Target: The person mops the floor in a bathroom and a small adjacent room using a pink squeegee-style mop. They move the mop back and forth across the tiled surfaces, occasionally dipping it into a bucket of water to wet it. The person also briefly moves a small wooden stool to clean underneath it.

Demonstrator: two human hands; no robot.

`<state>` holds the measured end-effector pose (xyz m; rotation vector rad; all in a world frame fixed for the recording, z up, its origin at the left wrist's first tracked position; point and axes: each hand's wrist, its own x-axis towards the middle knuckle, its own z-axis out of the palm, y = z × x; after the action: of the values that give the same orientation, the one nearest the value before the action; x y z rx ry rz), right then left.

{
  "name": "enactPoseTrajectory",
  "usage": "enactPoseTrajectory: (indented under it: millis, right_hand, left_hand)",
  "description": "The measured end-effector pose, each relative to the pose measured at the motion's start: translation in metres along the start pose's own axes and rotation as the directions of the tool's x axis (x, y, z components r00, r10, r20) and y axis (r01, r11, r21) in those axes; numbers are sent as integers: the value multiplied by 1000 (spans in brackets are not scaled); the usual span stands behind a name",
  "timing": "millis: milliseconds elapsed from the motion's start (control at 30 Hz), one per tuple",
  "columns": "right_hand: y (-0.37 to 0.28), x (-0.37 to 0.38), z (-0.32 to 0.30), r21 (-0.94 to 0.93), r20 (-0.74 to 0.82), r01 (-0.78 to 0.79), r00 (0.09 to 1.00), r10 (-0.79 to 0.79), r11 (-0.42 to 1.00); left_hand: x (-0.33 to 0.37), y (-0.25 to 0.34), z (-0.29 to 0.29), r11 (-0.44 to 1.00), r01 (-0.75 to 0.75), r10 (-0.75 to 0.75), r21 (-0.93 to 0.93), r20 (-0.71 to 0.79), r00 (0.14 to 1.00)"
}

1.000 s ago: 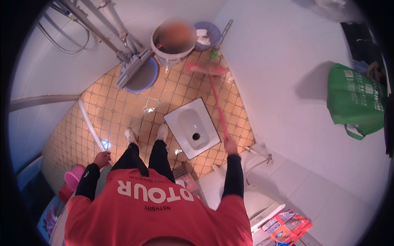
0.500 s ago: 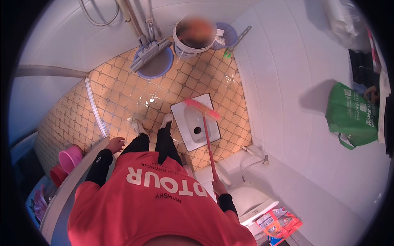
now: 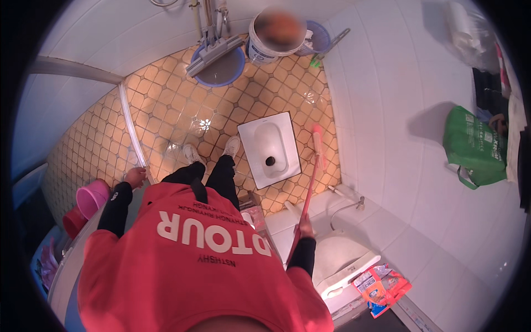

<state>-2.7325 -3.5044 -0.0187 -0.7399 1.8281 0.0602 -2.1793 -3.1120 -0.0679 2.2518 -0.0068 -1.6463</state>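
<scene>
My right hand [image 3: 305, 226] is closed round the reddish handle of a broom [image 3: 313, 180]. Its pink head is on the tan tiles, between a white squat toilet [image 3: 255, 152] and the right wall. Low on the left, my left hand [image 3: 134, 177] is beside the end of a pale door frame [image 3: 133, 141]. Its fingers look loosely bent with nothing in them; whether they touch the frame is unclear. My feet in white shoes [image 3: 232, 146] stand left of the toilet.
At the back stand a blue basin [image 3: 242, 69] of murky water with a mop [image 3: 213, 55] across it, a white bucket [image 3: 257, 52], a blue basket [image 3: 321, 36] and a green-bristled brush [image 3: 332, 47]. A washbasin [image 3: 337, 252] is right; pink tubs [image 3: 91, 199] are left.
The broom head has moved right, from over the squat toilet to the tiles beside the wall, and its handle now leans right. My left hand has shifted up and left toward the door frame.
</scene>
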Motion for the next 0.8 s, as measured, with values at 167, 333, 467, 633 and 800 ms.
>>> enactPoseTrajectory:
  millis: [167, 333, 467, 633, 800]
  right_hand:
    - [40, 66, 23, -54, 66, 25, 998, -21, 998]
    - [61, -56, 81, 30, 276, -207, 942, 191, 978]
    - [40, -121, 65, 144, 280, -173, 952, 127, 974]
    - [27, -153, 79, -44, 322, -3, 947, 17, 999]
    - [2, -108, 130, -529, 331, 418, 903, -274, 738]
  left_hand:
    - [6, 38, -12, 982, -190, 190, -13, 18, 982]
    - [10, -2, 5, 976, -165, 163, -143, -28, 986]
    - [38, -26, 17, 964, -207, 204, 168, 35, 978]
    - [43, -7, 6, 986, -142, 136, 84, 79, 988]
    - [30, 8, -5, 976, -195, 195, -94, -6, 981]
